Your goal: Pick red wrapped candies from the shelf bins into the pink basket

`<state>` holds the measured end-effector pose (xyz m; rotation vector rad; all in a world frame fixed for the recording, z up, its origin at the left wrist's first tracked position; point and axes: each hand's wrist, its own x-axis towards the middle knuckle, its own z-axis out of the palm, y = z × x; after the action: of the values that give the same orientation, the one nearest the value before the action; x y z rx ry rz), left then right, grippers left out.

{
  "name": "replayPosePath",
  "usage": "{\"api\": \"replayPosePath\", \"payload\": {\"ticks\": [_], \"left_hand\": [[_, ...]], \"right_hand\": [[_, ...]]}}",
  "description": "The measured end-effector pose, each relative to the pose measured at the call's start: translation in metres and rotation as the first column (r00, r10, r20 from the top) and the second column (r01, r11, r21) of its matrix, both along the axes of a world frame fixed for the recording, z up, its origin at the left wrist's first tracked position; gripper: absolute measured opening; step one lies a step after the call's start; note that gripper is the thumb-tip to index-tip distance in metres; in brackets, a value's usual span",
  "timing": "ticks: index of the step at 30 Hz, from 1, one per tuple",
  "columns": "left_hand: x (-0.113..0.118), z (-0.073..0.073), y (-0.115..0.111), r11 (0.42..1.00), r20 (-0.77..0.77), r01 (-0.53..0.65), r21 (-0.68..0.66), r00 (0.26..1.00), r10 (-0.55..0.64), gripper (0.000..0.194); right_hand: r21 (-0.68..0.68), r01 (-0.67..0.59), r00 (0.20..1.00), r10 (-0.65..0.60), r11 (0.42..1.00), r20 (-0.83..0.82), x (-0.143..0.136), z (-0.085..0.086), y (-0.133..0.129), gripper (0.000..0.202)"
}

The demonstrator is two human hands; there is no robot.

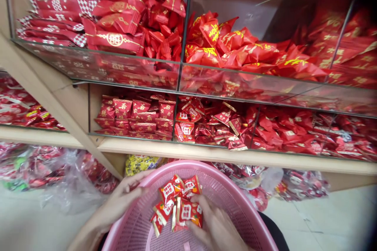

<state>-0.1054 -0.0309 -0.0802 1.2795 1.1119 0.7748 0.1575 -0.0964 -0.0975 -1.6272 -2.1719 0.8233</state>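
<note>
A pink plastic basket (232, 200) with perforated walls sits in front of me, below the shelves. My left hand (126, 194) grips its rim on the left side, thumb and fingers on the edge. Inside the basket, my right hand (213, 221) has its thumb and fingers around a small red candy packet (188, 212) with gold ends and a white label. Several more candy packets (169, 190) of the same kind lie bunched against it. Part of the right hand's grip is hidden behind its own fingers.
A wooden shelf (206, 151) carries clear-walled compartments of red wrapped sweets (144, 113). Larger red packets (118, 19) fill the tier above. Plastic bags of sweets (61, 172) and a yellow bag (141, 164) lie beneath, near the tiled floor (332, 219).
</note>
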Motion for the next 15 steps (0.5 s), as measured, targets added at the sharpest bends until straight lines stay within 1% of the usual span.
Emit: {"api": "replayPosePath", "payload": {"ticks": [2,4,6,8,11,13,15], "left_hand": [[0.0,0.0,0.0,1.0,0.0,0.006,0.016,1.0,-0.006,0.043],[0.001,0.002,0.0,1.0,0.006,0.021,0.022,1.0,-0.021,0.043],[0.002,0.004,-0.001,0.999,0.035,0.034,0.006,0.999,-0.034,0.043],[0.003,0.007,-0.003,0.999,0.08,0.043,-0.028,0.996,-0.041,0.043],[0.003,0.008,-0.004,0.998,0.125,0.054,-0.039,0.991,-0.048,0.042],[0.001,0.005,-0.005,0.999,0.115,0.042,-0.029,0.993,-0.038,0.04],[-0.002,0.001,-0.004,0.999,0.088,-0.002,-0.039,0.996,0.006,0.037]], "right_hand": [[0.067,-0.054,0.979,0.039,0.996,0.201,-0.005,-0.003,-0.001,0.033],[0.131,-0.115,0.923,0.057,0.985,0.381,-0.009,-0.008,-0.001,0.035],[0.173,-0.152,0.866,0.046,0.973,0.498,-0.012,-0.013,-0.002,0.039],[0.191,-0.157,0.833,0.026,0.969,0.553,-0.011,-0.017,-0.001,0.042],[0.21,-0.139,0.818,-0.007,0.968,0.575,-0.008,-0.023,0.002,0.049],[0.221,-0.135,0.817,-0.017,0.966,0.577,-0.005,-0.03,0.005,0.052],[0.242,-0.142,0.805,-0.03,0.96,0.593,-0.004,-0.037,0.006,0.051]]}}
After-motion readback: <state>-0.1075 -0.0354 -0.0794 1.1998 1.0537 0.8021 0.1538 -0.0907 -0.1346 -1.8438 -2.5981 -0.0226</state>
